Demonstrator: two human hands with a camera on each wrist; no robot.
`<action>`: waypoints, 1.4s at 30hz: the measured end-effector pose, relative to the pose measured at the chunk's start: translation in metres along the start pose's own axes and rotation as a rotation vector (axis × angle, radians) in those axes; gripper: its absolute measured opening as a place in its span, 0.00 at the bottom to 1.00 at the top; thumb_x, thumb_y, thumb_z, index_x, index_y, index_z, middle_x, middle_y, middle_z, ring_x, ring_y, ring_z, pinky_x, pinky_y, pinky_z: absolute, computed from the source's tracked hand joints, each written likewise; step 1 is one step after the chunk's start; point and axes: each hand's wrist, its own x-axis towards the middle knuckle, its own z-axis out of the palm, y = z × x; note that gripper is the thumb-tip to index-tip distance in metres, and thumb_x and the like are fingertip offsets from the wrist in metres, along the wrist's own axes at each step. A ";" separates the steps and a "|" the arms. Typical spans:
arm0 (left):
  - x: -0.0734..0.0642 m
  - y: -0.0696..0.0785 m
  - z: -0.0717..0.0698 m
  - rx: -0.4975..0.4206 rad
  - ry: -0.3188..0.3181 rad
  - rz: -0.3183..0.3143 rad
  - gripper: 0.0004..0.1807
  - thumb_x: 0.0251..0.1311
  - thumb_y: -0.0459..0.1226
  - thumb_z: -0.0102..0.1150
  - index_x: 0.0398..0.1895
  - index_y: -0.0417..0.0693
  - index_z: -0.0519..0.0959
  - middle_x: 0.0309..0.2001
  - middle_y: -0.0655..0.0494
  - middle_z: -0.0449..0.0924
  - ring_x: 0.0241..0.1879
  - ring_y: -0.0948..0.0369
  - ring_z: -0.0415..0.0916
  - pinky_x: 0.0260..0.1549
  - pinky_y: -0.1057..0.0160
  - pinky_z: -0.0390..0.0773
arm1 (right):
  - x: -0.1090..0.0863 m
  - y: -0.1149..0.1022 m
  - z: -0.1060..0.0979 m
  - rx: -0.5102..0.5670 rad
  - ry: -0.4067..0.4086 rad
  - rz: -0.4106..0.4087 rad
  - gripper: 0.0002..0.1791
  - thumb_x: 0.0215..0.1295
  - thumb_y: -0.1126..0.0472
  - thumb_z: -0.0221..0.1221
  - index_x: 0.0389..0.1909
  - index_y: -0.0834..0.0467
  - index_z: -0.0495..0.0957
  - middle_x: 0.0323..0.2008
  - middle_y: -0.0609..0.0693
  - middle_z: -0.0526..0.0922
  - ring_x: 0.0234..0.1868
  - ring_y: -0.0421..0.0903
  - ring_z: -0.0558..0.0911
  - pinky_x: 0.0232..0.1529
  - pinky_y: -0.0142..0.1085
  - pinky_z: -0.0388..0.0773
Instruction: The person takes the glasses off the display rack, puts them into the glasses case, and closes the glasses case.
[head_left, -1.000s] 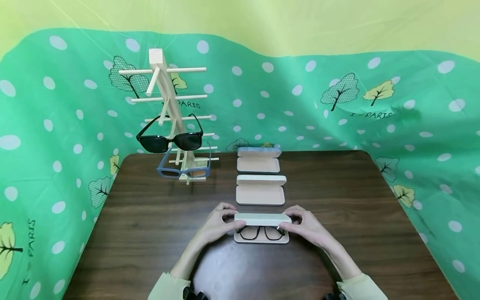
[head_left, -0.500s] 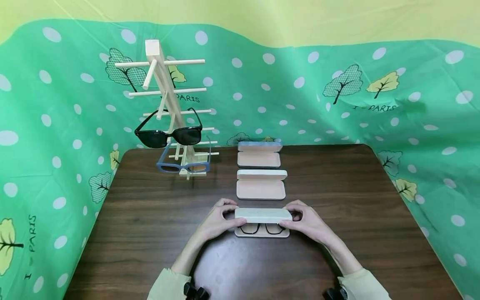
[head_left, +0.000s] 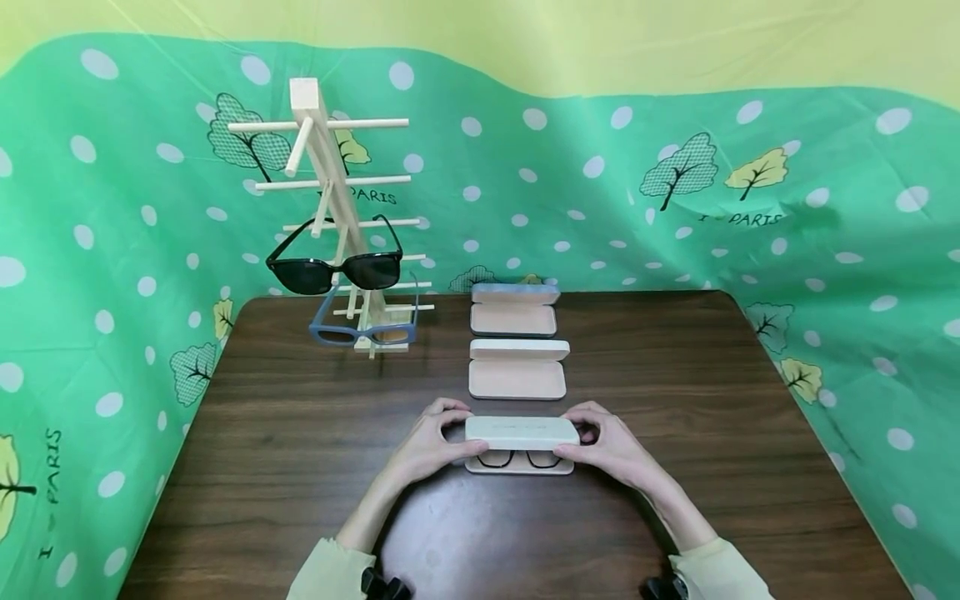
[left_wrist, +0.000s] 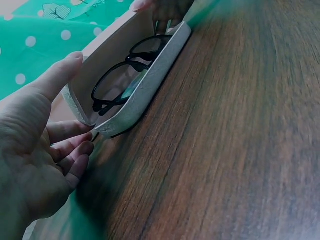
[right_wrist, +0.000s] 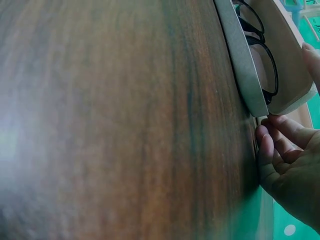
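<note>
A pale green glasses case (head_left: 522, 433) lies partly open on the table, its lid tilted down over black-framed glasses (left_wrist: 112, 85). In the head view the lid hides the upper part of the glasses; only the lower rims show. My left hand (head_left: 432, 442) grips the lid's left end, thumb on the front edge and fingers at the back. At the other end my right hand (head_left: 603, 442) holds the lid likewise, its thumb (right_wrist: 311, 62) on the lid edge in the right wrist view.
Two open cases, a white one (head_left: 517, 380) and a blue-lidded one (head_left: 513, 320), stand behind in a row. At the back left, a wooden rack (head_left: 337, 187) bears black sunglasses (head_left: 371, 271) and blue-framed glasses (head_left: 392, 335). A patterned cloth (head_left: 570, 183) hangs behind the table.
Both hands have tilted the lid further down, so it covers more of the glasses. The head view has also shifted slightly.
</note>
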 end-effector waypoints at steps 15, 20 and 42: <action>0.005 0.003 -0.001 -0.003 0.003 0.018 0.32 0.47 0.55 0.80 0.52 0.47 0.86 0.60 0.58 0.77 0.65 0.57 0.71 0.68 0.49 0.69 | 0.002 -0.002 -0.002 -0.026 0.028 -0.043 0.24 0.50 0.50 0.79 0.47 0.52 0.86 0.48 0.49 0.83 0.40 0.36 0.76 0.40 0.27 0.76; 0.002 0.002 -0.001 -0.002 0.006 0.011 0.33 0.47 0.56 0.80 0.52 0.47 0.85 0.60 0.58 0.77 0.65 0.57 0.71 0.68 0.48 0.68 | 0.002 -0.001 -0.001 -0.036 0.031 -0.048 0.24 0.50 0.49 0.80 0.47 0.51 0.86 0.48 0.48 0.83 0.40 0.35 0.76 0.40 0.27 0.76; 0.000 -0.003 0.000 0.059 -0.001 0.065 0.36 0.45 0.56 0.81 0.54 0.44 0.85 0.59 0.60 0.78 0.64 0.58 0.71 0.67 0.49 0.71 | -0.002 0.006 0.005 -0.094 0.061 -0.096 0.26 0.45 0.48 0.82 0.47 0.47 0.85 0.47 0.43 0.82 0.39 0.38 0.79 0.38 0.27 0.77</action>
